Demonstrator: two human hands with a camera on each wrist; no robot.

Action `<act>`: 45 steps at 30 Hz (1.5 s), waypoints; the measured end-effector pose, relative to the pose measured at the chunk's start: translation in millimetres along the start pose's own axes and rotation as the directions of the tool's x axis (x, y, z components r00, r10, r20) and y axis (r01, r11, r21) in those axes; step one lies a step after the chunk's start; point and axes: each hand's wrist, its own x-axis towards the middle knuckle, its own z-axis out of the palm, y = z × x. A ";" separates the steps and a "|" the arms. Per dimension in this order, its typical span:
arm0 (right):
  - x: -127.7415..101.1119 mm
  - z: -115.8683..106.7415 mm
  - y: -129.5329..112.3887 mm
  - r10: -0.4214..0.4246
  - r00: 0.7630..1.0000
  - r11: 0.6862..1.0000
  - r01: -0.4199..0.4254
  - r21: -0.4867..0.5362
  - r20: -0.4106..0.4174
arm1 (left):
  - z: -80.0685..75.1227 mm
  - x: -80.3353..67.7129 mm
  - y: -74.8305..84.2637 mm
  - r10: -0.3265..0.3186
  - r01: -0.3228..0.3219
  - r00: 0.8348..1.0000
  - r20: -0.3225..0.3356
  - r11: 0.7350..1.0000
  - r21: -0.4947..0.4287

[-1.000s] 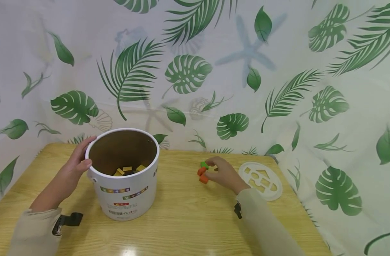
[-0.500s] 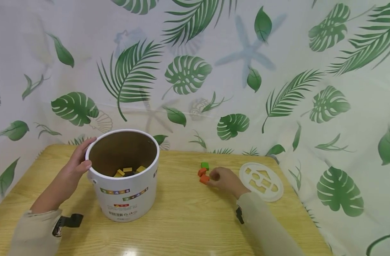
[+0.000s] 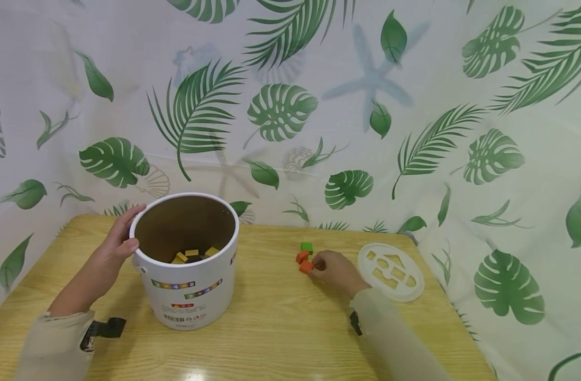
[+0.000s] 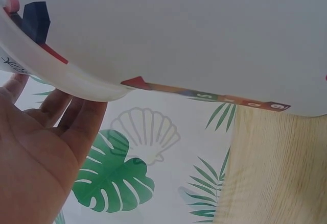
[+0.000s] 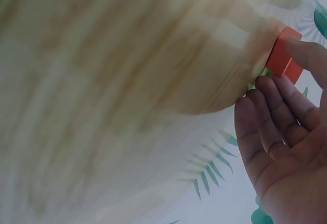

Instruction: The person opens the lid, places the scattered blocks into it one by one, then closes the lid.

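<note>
At the left stands a white bucket (image 3: 190, 288) with printed sums on its wall and several yellow blocks (image 3: 191, 253) inside. My left hand (image 3: 110, 241) holds the bucket's left rim, thumb at the near side and fingers along the outside; the left wrist view shows those fingers (image 4: 87, 124) under the rim. To the right, my right hand (image 3: 335, 270) pinches an orange-red block (image 3: 306, 266) between thumb and forefinger. Just behind it lie a second orange-red block (image 3: 302, 256) and a green block (image 3: 307, 247). In the right wrist view the thumb presses on the orange-red block (image 5: 282, 55).
A white stencil plate (image 3: 409, 293) with cut-out shapes lies right of my right hand. The wooden table (image 3: 271, 328) backs onto a leaf-printed cloth (image 3: 281, 185). Dark blocks (image 4: 37, 22) show inside the bucket in the left wrist view.
My right hand has moved from over the green block down toward the nearer orange-red block, uncovering the green one. My left hand stays at the bucket's rim.
</note>
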 end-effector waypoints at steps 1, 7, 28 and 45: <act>-0.6 -0.5 -0.7 -0.001 1.000 1.000 0.001 0.001 -0.003 | 0.2 0.0 -0.1 -0.002 0.002 1.000 0.001 1.000 -0.001; -5.0 -3.7 -0.7 -0.017 0.999 1.000 0.017 -0.004 -0.038 | 0.4 0.6 0.6 0.000 0.000 1.000 0.012 1.000 -0.023; -6.3 -49.7 -32.9 -0.091 0.986 0.996 0.092 -0.002 -0.139 | -0.3 -0.4 0.8 0.004 -0.003 1.000 0.010 0.998 -0.063; 2.1 -83.2 -106.7 -0.257 0.919 0.937 0.313 0.157 -0.299 | -1.9 0.1 -2.8 -0.006 0.007 1.000 0.012 1.000 -0.023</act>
